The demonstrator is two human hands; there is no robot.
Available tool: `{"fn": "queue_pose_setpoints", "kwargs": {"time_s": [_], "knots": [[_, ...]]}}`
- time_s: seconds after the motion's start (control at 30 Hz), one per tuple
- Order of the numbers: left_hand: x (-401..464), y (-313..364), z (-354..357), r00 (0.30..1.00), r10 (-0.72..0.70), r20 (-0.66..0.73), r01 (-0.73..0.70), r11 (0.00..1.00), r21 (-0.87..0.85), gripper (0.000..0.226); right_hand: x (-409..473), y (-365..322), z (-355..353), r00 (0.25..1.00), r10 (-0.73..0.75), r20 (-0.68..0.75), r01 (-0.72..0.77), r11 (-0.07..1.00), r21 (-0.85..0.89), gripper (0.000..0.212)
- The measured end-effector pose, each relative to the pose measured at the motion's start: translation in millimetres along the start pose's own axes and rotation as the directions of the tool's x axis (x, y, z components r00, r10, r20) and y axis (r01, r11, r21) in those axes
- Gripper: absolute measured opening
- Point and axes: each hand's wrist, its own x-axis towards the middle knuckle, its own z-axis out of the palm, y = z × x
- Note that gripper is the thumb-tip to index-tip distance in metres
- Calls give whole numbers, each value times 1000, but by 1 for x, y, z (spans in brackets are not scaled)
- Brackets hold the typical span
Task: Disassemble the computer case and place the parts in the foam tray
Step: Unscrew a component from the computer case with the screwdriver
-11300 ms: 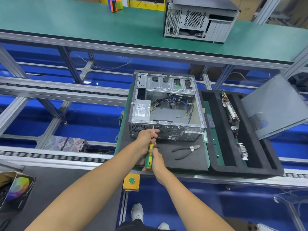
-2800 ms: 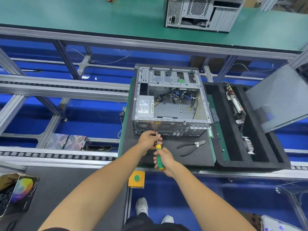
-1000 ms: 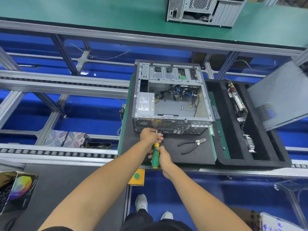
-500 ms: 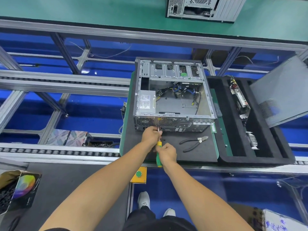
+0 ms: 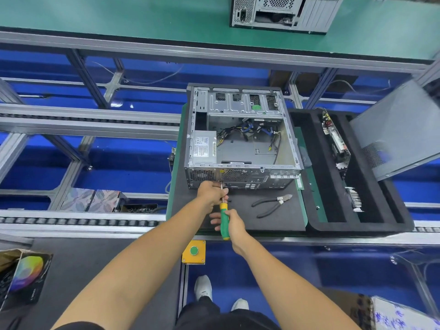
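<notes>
An open grey computer case (image 5: 240, 136) lies on a black mat, its rear panel facing me and a silver power supply (image 5: 204, 146) inside at the left. My right hand (image 5: 232, 225) grips the green and yellow handle of a screwdriver (image 5: 223, 219). My left hand (image 5: 212, 192) pinches the metal shaft close to the tip, which touches the rear panel beside the fan grille. To the right sits a black foam tray (image 5: 333, 210) with a circuit board (image 5: 334, 141) and a small finned part (image 5: 354, 198) in its slots.
Black pliers (image 5: 271, 204) lie on the mat right of my hands. A grey side panel (image 5: 400, 129) leans over the tray's right side. Another computer case (image 5: 283, 11) stands on the green bench behind. A yellow box with a green button (image 5: 194, 251) hangs below the mat's edge.
Both hands stay on the screwdriver at the same spot on the rear panel. My right hand has shifted its grip along the handle between frames. The camera has tilted slightly.
</notes>
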Motion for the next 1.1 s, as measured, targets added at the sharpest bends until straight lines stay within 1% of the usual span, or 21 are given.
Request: {"fn": "queue_pose_setpoints", "kwargs": {"time_s": [0.03,0.1,0.2,0.23,0.3,0.37,0.43,0.5,0.57,0.63,0.67,0.7,0.77,0.83,0.87,0.93,1.1], "knots": [[0,0,0,1000,-5,9,5,1000,-15,18,0,0,0,1000,-2,0,2,1000,15,49],[1,-1,-1,1000,-7,24,8,999,-40,17,0,0,-1,1000,-5,-5,5,999,-43,47],[0,-1,-2,999,1,44,2,998,-62,12,2,-2,-2,997,-44,-61,36,992,-124,28],[0,-2,-2,999,10,48,-7,998,-57,12,3,-4,-3,992,-91,-87,74,982,-174,24],[0,-4,-2,998,28,52,-26,998,-52,13,4,-5,-5,975,-185,-125,133,932,-338,21],[-2,-6,-1,998,40,53,-37,997,-62,12,3,-6,-5,952,-247,-180,139,874,-467,20],[-2,-8,0,998,60,36,-59,998,-32,9,3,-6,-4,929,-284,-236,127,846,-518,26],[-3,-9,0,996,91,10,-91,996,15,15,2,-6,-2,930,-280,-236,134,861,-491,30],[-3,-9,0,995,101,-4,-101,995,20,23,0,-7,-1,948,-248,-200,137,884,-447,29],[-3,-8,-1,994,105,12,-106,994,31,21,-1,-9,-3,962,-218,-164,133,900,-415,23],[-2,-7,-1,994,108,21,-108,993,42,17,-2,-10,-5,973,-174,-150,109,924,-366,20],[-2,-5,-2,994,108,26,-109,993,49,13,-2,-11,-6,986,-110,-128,66,950,-305,25],[0,-4,-3,995,95,26,-96,994,48,10,-4,-10,-9,999,-11,-40,1,972,-235,41],[2,-4,-2,997,71,26,-72,997,33,9,-5,-8,-11,998,35,49,-25,984,-178,47],[3,-5,-2,998,60,27,-61,998,18,9,-5,-5,-12,997,37,70,-28,991,-131,48],[4,-6,-1,998,44,41,-43,999,-23,11,-4,-3,-12,998,25,56,-22,999,-49,47],[1,-4,1,997,21,81,-10,992,-124,19,2,-2,-12,999,-34,-30,33,999,-27,31]]}}
